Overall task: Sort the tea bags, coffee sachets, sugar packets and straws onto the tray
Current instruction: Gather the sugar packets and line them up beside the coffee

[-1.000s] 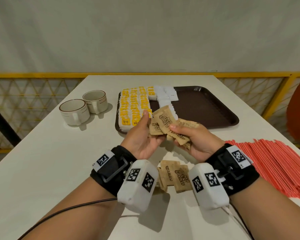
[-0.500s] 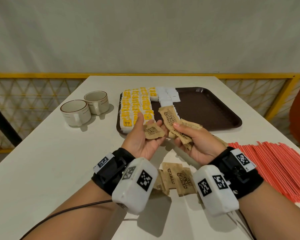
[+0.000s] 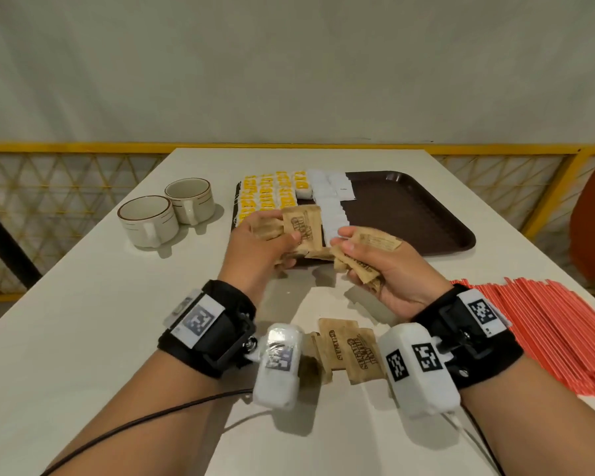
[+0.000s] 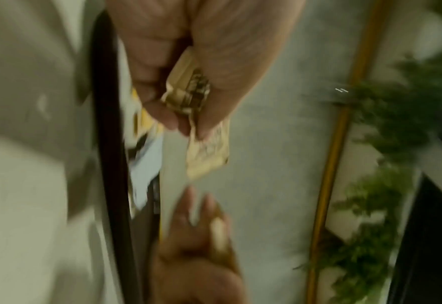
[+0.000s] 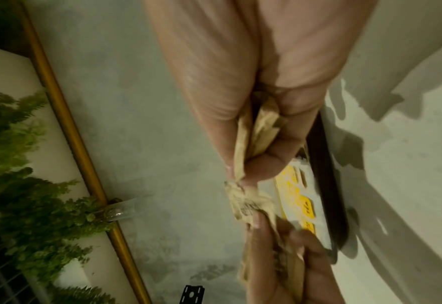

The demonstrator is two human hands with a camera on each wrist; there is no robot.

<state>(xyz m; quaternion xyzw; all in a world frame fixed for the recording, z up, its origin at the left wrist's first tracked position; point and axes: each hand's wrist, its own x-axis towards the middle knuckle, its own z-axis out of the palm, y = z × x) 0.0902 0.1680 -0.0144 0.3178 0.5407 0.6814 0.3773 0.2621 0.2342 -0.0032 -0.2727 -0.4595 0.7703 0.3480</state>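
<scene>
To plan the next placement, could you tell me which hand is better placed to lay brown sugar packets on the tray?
Probably the left hand: it holds a flat brown sugar packet over the tray.

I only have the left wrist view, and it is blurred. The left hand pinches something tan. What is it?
Observer: The head view shows brown sugar packets fanned in the left hand.
Operator: Is the right hand holding anything?
Observer: Yes, the right hand grips a second bunch of the same packets.
Operator: Are any more lying off the tray?
Observer: A few loose packets lie on the table between the wrists.
</scene>
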